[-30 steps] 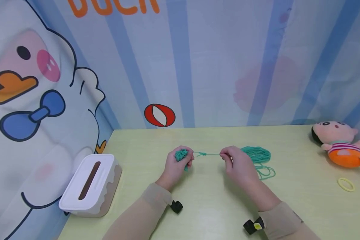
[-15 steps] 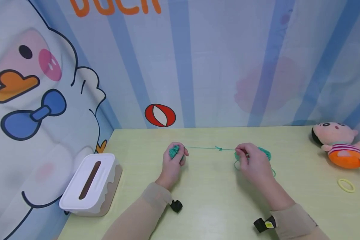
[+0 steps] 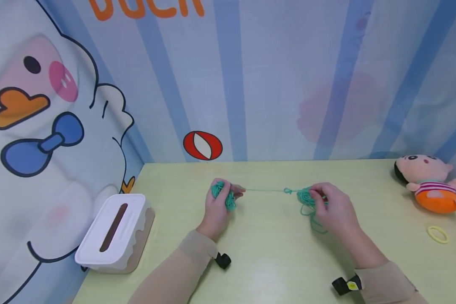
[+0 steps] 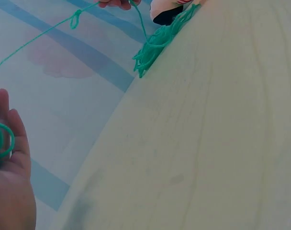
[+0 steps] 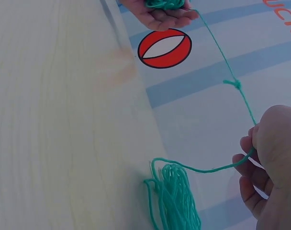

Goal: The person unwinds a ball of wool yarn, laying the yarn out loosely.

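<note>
My left hand (image 3: 214, 213) holds a small wound bundle of green yarn (image 3: 230, 202) in its palm, the thumb over it and the other fingers loosely extended. From there a taut green strand (image 3: 264, 190) runs across to my right hand (image 3: 338, 213), which pinches it between thumb and fingertips. A small knot (image 5: 237, 84) with a short loose end sits on the strand, near the right fingers. Past the pinch, the yarn hangs in a curve down to a loose green skein (image 5: 176, 199) on the table, partly hidden behind my right hand in the head view.
On the left of the pale table (image 3: 270, 261) stands a white-lidded box (image 3: 87, 245) with a brown slot. At the far right lie a plush doll (image 3: 438, 202) and a yellow ring (image 3: 442, 242). A printed curtain (image 3: 273, 84) closes off the back.
My right hand has moved right, drawing the strand longer, and the knot has shifted right with it. My left hand has moved slightly left, and its fingers have loosened from around the bundle.
</note>
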